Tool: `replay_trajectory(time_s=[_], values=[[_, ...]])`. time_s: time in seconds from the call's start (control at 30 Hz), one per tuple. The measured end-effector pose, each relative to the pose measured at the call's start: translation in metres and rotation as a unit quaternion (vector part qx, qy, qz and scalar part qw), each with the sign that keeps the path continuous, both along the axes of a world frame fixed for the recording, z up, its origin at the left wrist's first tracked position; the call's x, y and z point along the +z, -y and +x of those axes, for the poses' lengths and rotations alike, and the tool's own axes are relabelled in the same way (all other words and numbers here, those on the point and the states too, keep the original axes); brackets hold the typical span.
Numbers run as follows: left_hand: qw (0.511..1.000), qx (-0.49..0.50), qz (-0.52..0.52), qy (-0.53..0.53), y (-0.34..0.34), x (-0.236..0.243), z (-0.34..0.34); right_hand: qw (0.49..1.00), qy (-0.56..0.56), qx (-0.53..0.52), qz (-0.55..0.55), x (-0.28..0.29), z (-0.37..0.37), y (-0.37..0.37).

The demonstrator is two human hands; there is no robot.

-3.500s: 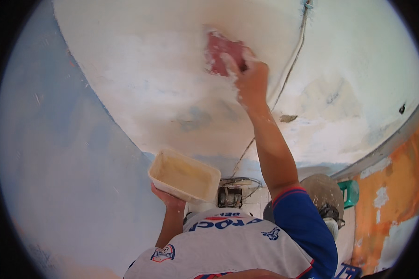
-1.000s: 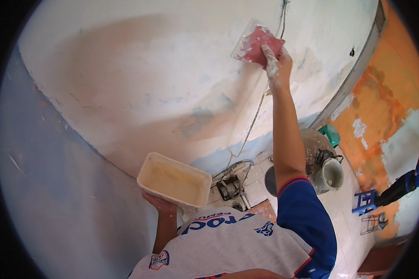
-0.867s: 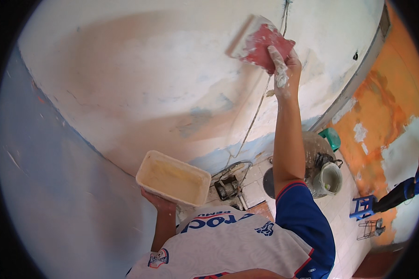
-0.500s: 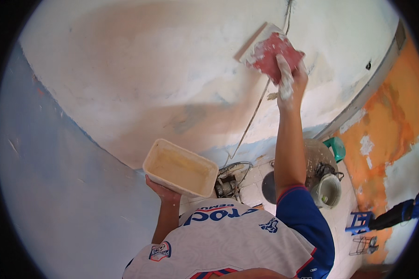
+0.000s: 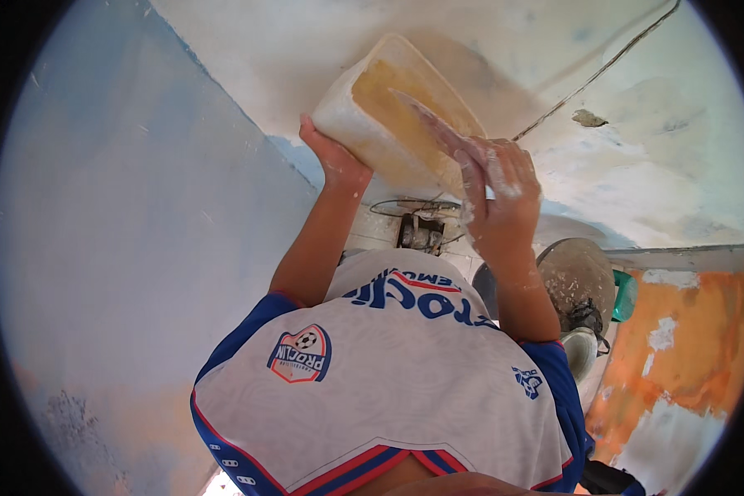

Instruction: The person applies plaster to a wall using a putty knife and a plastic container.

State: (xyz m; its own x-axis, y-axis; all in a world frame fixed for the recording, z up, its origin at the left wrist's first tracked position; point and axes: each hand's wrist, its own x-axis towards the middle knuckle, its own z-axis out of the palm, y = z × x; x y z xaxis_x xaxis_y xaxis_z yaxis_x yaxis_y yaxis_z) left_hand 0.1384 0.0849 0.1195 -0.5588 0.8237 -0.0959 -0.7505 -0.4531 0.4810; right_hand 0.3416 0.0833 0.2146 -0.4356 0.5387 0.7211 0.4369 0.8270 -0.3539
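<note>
The rectangular plastic tub (image 5: 388,107), pale outside and yellowish inside, is held up in front of the person, tilted so its open side faces them. It sits higher and nearer the middle of the view than half a second ago, when it hung low beside the left shoulder. The left hand (image 5: 331,157) cups it from beneath, fingers wrapped around the lower corner, palm pressed to the wall of the tub.

The flat spreading blade (image 5: 438,128) now reaches into the tub, its thin, paste-smeared edge slanting across the yellowish interior. Earlier it lay high against the white wall; it has come away from there and down to the tub. The right hand (image 5: 500,194), caked with white paste, is closed around the blade's handle, knuckles toward the camera; the handle itself is hidden by the fingers.

Behind the tub spreads the patchy white wall (image 5: 653,149) with a thin cable (image 5: 591,78) running slantwise across it and a small chipped hole (image 5: 589,118) near the cable. To the left stands a pale blue wall (image 5: 124,248). Below the hands, on the floor, lies a small machine with looped wire (image 5: 417,231), and to the right a spattered bucket (image 5: 579,281). An orange, flaking wall patch (image 5: 678,347) fills the lower right. The person's white jersey (image 5: 388,372) with blue sleeves takes up the bottom.
</note>
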Motion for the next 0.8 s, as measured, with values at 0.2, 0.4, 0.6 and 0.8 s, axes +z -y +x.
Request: replay_trajectory(time_s=[0.2, 0.4, 0.6, 0.8], values=[[0.998, 0.052, -0.002, -0.020, -0.009, -0.016, 0.023, 0.995, 0.048, 0.067, -0.049, -0.010, 0.021, 0.005], [0.997, 0.068, -0.014, 0.025, -0.001, -0.040, 0.043, 0.991, 0.055, 0.091, -0.084, -0.021, 0.056, 0.002], [0.996, 0.079, -0.025, 0.013, 0.002, -0.056, 0.054, 0.986, 0.056, 0.103, -0.118, -0.019, 0.076, 0.012], [0.997, 0.050, -0.038, 0.038, 0.009, -0.047, 0.059, 0.981, -0.029, 0.045, -0.186, -0.003, 0.100, 0.008]])
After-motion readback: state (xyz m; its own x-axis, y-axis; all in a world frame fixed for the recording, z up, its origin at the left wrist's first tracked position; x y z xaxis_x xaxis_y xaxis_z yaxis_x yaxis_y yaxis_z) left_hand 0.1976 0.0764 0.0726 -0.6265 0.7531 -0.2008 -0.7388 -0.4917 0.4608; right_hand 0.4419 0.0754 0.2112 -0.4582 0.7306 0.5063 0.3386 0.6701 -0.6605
